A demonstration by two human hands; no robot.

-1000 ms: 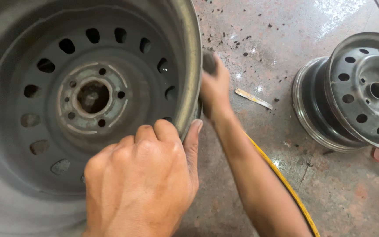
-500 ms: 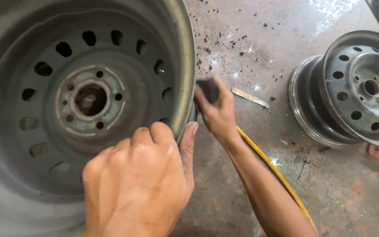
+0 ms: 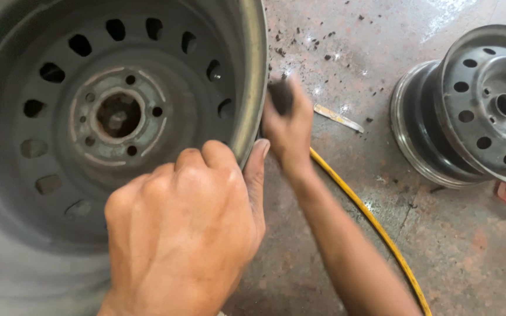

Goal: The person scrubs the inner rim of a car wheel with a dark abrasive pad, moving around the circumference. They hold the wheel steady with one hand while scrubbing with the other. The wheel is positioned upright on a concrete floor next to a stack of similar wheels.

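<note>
Left hand (image 3: 188, 234) gripping grey wheel rim (image 3: 253, 88), right hand (image 3: 288, 126) pressing dark pad (image 3: 280, 96)

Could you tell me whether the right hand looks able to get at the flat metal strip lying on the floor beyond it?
Probably yes: the right hand is just short of the metal strip, with bare floor between them, though it already holds a dark pad.

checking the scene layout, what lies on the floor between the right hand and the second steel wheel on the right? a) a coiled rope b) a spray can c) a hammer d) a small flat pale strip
d: a small flat pale strip lies on the stained floor, between the right hand at the big wheel's rim and the second wheel.
</note>
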